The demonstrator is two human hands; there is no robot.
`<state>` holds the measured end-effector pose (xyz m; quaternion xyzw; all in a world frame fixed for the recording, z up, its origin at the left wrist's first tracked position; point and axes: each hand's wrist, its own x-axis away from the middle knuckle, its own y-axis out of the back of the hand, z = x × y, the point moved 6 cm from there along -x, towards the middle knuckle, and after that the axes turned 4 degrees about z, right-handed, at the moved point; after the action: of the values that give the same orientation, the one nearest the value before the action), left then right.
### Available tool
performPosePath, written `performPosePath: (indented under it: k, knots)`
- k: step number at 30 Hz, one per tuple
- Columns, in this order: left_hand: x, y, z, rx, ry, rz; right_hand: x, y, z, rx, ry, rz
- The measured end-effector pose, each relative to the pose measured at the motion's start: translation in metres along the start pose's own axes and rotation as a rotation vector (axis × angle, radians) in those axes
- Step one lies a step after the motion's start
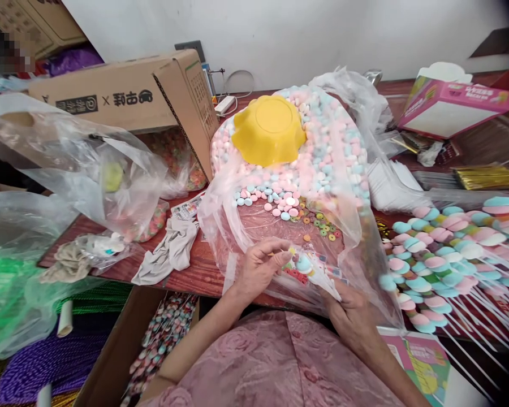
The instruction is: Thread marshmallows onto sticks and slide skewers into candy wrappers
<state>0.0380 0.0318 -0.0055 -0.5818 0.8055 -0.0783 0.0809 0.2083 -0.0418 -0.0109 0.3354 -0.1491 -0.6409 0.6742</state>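
Note:
My left hand (263,267) is closed in a pinch, its fingertips on a small yellowish candy (292,250) beside a pale blue candy (304,264). Several white sticks (326,282) run from there into my right hand (348,305), which is closed around their lower ends. Just ahead, on a clear plastic sheet, lie small coloured gummy rings (322,226) and loose pink, blue and white candies (285,206). Behind these is a big plastic bag of the same candies (335,141), with an upturned yellow bowl (271,127) on top.
Finished candy skewers (441,260) lie piled on the right, sticks pointing towards me. A cardboard box (123,96) and plastic bags stand left, near a grey cloth glove (169,249). A pink carton (453,104) and gold ties (487,178) are at the back right.

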Motion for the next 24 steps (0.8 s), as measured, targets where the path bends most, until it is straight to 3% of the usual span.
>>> performPosePath:
  k: [2, 8, 13, 17, 19, 22, 24]
  knots:
    - [-0.001, -0.004, -0.001, -0.024, 0.032, 0.061, -0.002, -0.002, -0.001, -0.064, -0.012, -0.015]
    - [0.002, -0.013, -0.014, -0.278, -0.137, 0.156, 0.007, -0.007, -0.017, -0.107, -0.019, 0.0]
    - [-0.002, -0.016, -0.006, -0.303, 0.002, 0.265, 0.01, -0.006, -0.025, -0.155, -0.05, 0.017]
    - [-0.022, -0.003, -0.001, -0.273, 0.132, 0.324, 0.013, 0.012, -0.047, -0.17, -0.194, -0.166]
    - [-0.045, 0.014, -0.004, -0.444, 0.102, 0.247, 0.017, 0.022, -0.061, -0.162, -0.262, -0.261]
    - [-0.088, 0.035, -0.016, -0.962, -0.043, 0.114, 0.022, 0.029, -0.075, -0.179, -0.302, -0.305]
    - [-0.116, 0.041, -0.015, -1.241, -0.06, 0.12, 0.025, 0.029, -0.077, -0.165, -0.293, -0.306]
